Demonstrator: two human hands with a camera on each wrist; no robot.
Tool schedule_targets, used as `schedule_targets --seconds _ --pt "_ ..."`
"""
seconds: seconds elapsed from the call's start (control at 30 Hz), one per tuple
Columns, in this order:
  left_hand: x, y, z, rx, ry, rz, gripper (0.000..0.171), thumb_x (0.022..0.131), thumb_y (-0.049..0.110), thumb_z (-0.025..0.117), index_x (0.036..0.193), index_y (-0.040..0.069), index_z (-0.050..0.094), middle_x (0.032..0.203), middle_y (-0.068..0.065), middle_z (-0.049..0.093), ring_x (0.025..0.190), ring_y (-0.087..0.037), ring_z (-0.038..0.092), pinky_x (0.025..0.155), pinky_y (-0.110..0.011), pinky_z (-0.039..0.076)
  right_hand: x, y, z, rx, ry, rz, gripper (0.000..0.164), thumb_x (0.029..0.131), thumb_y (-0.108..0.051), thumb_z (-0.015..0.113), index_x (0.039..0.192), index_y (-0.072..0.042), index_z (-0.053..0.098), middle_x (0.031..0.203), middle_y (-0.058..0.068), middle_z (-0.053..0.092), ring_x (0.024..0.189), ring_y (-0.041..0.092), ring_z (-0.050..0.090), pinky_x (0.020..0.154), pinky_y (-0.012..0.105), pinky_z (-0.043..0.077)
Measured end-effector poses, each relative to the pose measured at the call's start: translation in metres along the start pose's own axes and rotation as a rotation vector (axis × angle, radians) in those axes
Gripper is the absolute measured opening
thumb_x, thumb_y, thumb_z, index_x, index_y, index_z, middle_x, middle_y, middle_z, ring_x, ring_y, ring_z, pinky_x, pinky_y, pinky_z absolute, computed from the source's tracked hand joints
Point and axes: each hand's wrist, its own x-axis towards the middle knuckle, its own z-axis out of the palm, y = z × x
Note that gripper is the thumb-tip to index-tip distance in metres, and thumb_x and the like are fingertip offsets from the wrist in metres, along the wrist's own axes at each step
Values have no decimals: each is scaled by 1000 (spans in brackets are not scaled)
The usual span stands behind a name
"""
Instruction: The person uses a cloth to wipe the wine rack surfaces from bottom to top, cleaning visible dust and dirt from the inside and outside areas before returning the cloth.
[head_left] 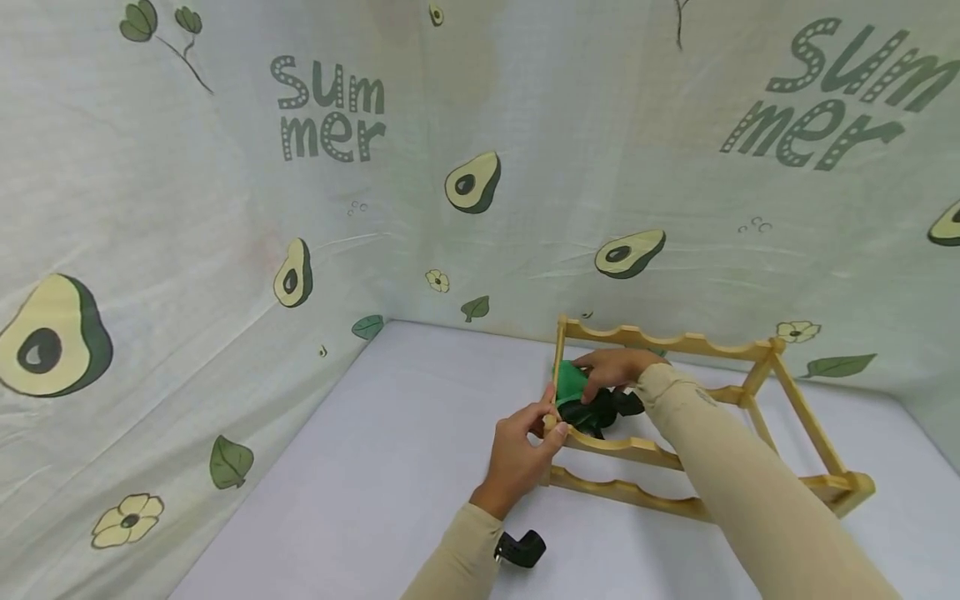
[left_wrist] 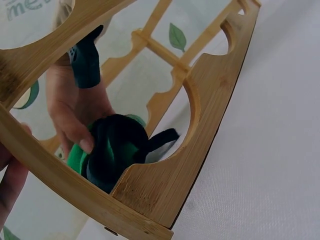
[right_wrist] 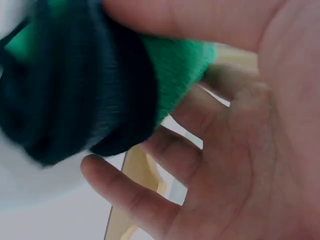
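Observation:
My right hand (head_left: 619, 367) reaches down into the left end of a wooden rack (head_left: 697, 343) and pinches a rolled bundle of green and dark cloth (head_left: 572, 382). In the right wrist view, the thumb lies over the bundle's terry-like green part (right_wrist: 175, 67), and the other fingers spread out below and behind it. A loose dark strip (left_wrist: 162, 140) sticks out of the roll in the left wrist view, near a scalloped notch. At the rack's near left corner my left hand (head_left: 522, 450) grips the frame, thumb in front and fingers behind the post.
The rack has scalloped rails on two levels and stretches to the right on a white tabletop (head_left: 420, 433). Behind it hangs a pale cloth backdrop (head_left: 540, 100) printed with avocados and leaves. A small black device (head_left: 521, 550) shows beside the left wrist.

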Motion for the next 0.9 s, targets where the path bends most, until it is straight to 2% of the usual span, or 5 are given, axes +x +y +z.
schedule_targets --seconds 0.23,0.27,0.43,0.67,0.9 --pt "0 2 0 -13 -15 31 15 96 18 69 101 4 67 94 -5 72 70 -4 60 66 -20 53 -1 -6 5 -60 -57 -42 81 85 -31 79 152 -5 41 135 13 56 109 24 58 81 44 55" --pt "2 8 -2 -14 -10 33 14 95 15 70 100 2 67 95 -7 73 69 -6 60 66 -21 53 -2 -8 5 -76 -74 -54 79 86 -31 79 151 -5 42 136 15 55 112 25 58 81 44 56" --pt "3 7 -5 1 3 63 12 94 15 71 100 6 66 91 -4 71 67 -6 60 64 -20 53 -7 -19 9 -142 -142 -97 73 87 -27 78 148 -3 47 144 20 50 121 32 56 81 43 57" --pt "2 0 -3 -5 15 57 12 94 14 71 101 6 68 94 -6 73 67 -8 60 61 -23 53 -22 -24 20 -38 -242 -74 66 88 -23 76 147 -8 50 138 15 57 119 29 58 83 50 56" --pt "0 0 0 22 38 66 14 93 17 73 101 6 67 92 -6 72 67 -6 59 61 -19 52 -34 -22 27 -27 -277 -57 68 83 -20 74 148 -16 52 139 8 58 117 26 57 83 50 56"
